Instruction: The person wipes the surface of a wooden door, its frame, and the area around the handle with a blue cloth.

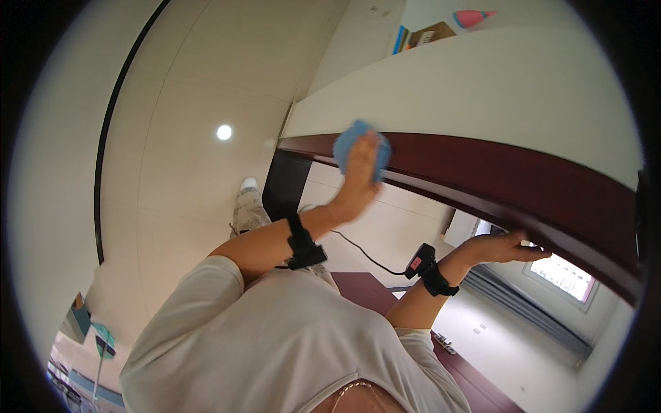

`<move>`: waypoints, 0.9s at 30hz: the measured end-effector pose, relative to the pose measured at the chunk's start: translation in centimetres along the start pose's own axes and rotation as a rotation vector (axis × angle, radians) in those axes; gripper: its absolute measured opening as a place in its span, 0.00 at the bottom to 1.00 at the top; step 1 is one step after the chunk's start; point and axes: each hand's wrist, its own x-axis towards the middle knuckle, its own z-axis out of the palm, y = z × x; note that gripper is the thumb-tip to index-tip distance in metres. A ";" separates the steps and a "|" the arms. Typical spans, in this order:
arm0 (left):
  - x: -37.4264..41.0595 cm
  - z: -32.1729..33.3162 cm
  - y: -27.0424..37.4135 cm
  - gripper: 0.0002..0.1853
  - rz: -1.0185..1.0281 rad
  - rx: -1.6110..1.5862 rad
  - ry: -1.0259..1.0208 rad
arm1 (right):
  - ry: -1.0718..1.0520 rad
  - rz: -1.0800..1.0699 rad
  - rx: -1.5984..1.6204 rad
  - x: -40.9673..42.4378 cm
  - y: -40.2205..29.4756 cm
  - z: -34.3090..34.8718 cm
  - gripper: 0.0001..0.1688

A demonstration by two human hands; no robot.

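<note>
My left hand presses a blue cloth against the dark red wooden casing of a doorway. Hand and cloth are slightly blurred, and the cloth spreads out past both sides of my fingers. Farther along the casing, my right hand is at its inner edge with thumb and fingers apart. Whether the fingertips bear on the wood cannot be told. Each wrist carries a black strap with a small device, the left one and the right one. A thin black cable runs to the right device.
A black threshold crosses the floor at the casing's foot. A dark red door leaf with a metal lock is behind my right arm. A cardboard box and a pink object are beyond the white wall. A dustpan stands lower left.
</note>
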 end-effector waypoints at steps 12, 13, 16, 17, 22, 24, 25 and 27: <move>-0.3 0.1 -6.9 0.34 -0.192 -0.019 0.201 | 0.095 -0.100 0.429 0.6 0.2 3.1 0.54; -0.8 0.4 -8.2 0.35 -0.267 -0.010 0.243 | 0.093 -0.110 0.434 0.6 0.1 3.1 0.53; -1.0 1.3 -10.0 0.32 -0.545 -0.115 0.338 | 0.101 -0.129 0.398 0.6 0.8 2.6 0.53; -1.2 1.7 -10.1 0.30 -0.647 -0.173 0.366 | 0.109 -0.130 0.355 0.4 1.8 2.3 0.52; 1.0 4.4 -8.3 0.34 -0.846 -0.855 0.720 | 0.101 -0.161 0.441 0.3 1.3 1.9 0.49; 1.4 4.7 -5.6 0.33 -0.680 -0.937 0.731 | 0.100 -0.245 0.377 0.1 1.8 2.1 0.44; 1.7 4.5 -3.5 0.30 -0.647 -0.978 0.742 | 0.105 -0.286 0.335 0.1 2.0 1.8 0.42; 2.4 4.1 1.2 0.25 -0.575 -1.072 0.765 | 0.111 -0.378 0.286 0.4 3.7 2.1 0.42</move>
